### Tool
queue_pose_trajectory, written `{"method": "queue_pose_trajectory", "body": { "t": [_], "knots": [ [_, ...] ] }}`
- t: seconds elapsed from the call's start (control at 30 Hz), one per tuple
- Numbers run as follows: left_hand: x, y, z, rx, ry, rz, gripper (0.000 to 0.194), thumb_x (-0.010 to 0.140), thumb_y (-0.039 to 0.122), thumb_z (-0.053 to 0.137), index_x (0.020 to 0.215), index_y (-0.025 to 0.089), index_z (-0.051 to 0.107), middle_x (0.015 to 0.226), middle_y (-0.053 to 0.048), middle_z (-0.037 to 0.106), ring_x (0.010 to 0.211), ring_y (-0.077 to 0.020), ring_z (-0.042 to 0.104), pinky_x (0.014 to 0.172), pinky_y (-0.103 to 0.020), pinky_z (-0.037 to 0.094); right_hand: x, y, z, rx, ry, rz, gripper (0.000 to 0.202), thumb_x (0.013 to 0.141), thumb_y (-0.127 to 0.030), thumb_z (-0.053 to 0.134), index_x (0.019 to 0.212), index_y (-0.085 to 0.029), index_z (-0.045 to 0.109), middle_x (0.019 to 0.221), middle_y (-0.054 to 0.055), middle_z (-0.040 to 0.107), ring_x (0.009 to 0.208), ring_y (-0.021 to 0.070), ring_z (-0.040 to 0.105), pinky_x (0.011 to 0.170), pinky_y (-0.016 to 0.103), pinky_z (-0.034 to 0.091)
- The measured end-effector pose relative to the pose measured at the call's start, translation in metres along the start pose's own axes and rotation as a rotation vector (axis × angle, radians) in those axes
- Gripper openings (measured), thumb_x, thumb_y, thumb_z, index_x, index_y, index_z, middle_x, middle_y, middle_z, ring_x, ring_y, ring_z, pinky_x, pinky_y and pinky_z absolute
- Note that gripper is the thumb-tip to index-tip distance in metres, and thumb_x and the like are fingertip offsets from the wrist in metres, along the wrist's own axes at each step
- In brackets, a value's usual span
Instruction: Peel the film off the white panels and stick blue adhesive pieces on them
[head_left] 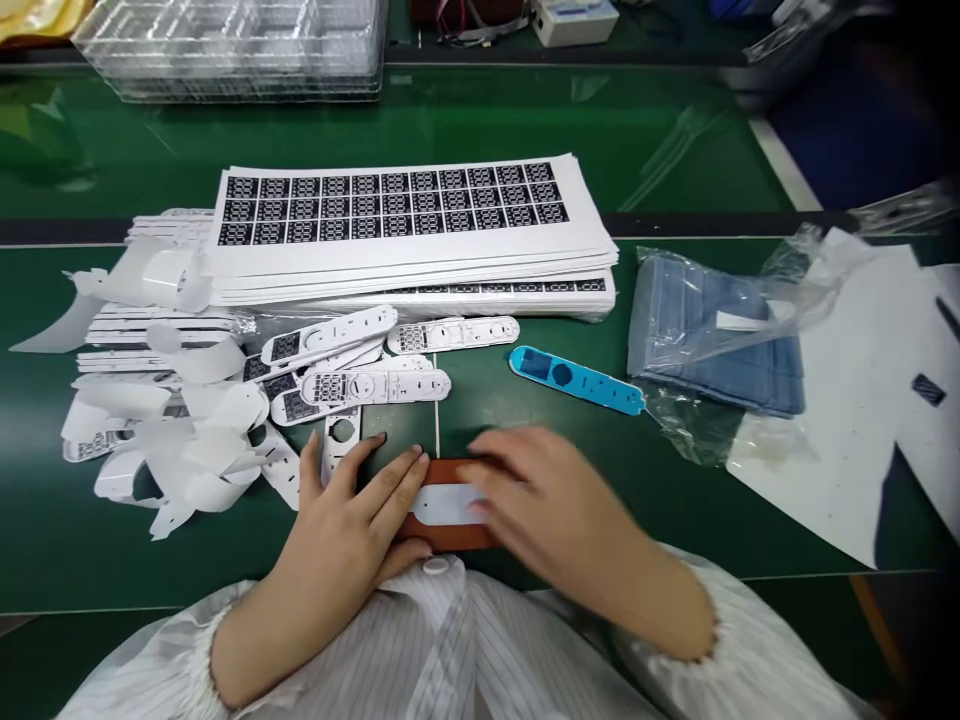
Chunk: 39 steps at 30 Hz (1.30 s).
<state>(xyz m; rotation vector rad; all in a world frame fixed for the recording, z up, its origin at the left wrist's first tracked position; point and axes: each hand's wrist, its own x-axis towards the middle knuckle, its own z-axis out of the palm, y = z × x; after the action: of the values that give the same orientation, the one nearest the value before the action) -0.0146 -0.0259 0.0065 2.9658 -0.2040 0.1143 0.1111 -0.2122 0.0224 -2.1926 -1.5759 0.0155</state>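
Note:
My left hand lies with its fingers spread, the fingertips on the left end of an orange-brown block near the table's front edge. On the block rests a white rounded strip. Over the right part of the strip and block is my right hand, blurred by motion; its fingertips are smeared, so its hold cannot be made out. A blue strip with dark windows lies beyond my right hand. White remote-shaped pieces with black printing are piled beyond my left hand.
Curled white backing strips heap at the left. Printed sheets are stacked at the back centre. On the right are a plastic bag of blue pieces and white paper. Clear trays stand at the back left.

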Motion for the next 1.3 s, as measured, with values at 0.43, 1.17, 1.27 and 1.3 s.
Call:
{"method": "queue_pose_trajectory", "body": {
  "t": [0.43,1.17,1.27,1.3],
  "knots": [
    [-0.018,-0.01,0.001,-0.036,0.149,-0.06,0.04,0.087,0.042,0.053,0.12,0.018,0.056,0.114,-0.008,0.066,0.117,-0.0374,0.046,0.103,-0.068,0.012,0.025,-0.023,0.029,-0.024,-0.117,-0.197,0.018,0.094,-0.017,0.044,0.096,-0.016,0.062,0.103,0.008,0.06,0.092,0.0211,0.051,0.075,0.036,0.044],
    [-0.025,-0.002,0.003,-0.162,0.26,-0.073,0.027,0.084,0.031,0.062,0.107,0.017,0.063,0.109,-0.001,0.069,0.116,-0.0307,0.05,0.111,-0.061,0.008,0.023,-0.015,0.038,0.103,0.062,-0.199,0.012,0.088,-0.012,0.054,0.084,-0.016,0.064,0.089,0.004,0.066,0.088,0.0212,0.056,0.075,0.035,0.05],
    [-0.026,0.0,0.005,-0.184,0.292,-0.081,0.028,0.083,0.031,0.064,0.107,0.018,0.062,0.107,0.0,0.07,0.116,-0.03,0.05,0.111,-0.061,0.006,0.021,-0.016,0.037,0.088,0.083,-0.227,0.013,0.089,-0.011,0.052,0.083,-0.015,0.063,0.088,0.005,0.066,0.089,0.0213,0.059,0.077,0.034,0.052],
    [-0.026,0.0,0.006,-0.18,0.296,-0.075,0.028,0.083,0.031,0.064,0.108,0.018,0.062,0.107,0.0,0.07,0.116,-0.0298,0.051,0.111,-0.06,0.006,0.019,-0.016,0.036,0.092,0.085,-0.223,0.013,0.089,-0.011,0.051,0.085,-0.014,0.063,0.09,0.006,0.067,0.092,0.0217,0.06,0.079,0.034,0.052]
  ]
}}
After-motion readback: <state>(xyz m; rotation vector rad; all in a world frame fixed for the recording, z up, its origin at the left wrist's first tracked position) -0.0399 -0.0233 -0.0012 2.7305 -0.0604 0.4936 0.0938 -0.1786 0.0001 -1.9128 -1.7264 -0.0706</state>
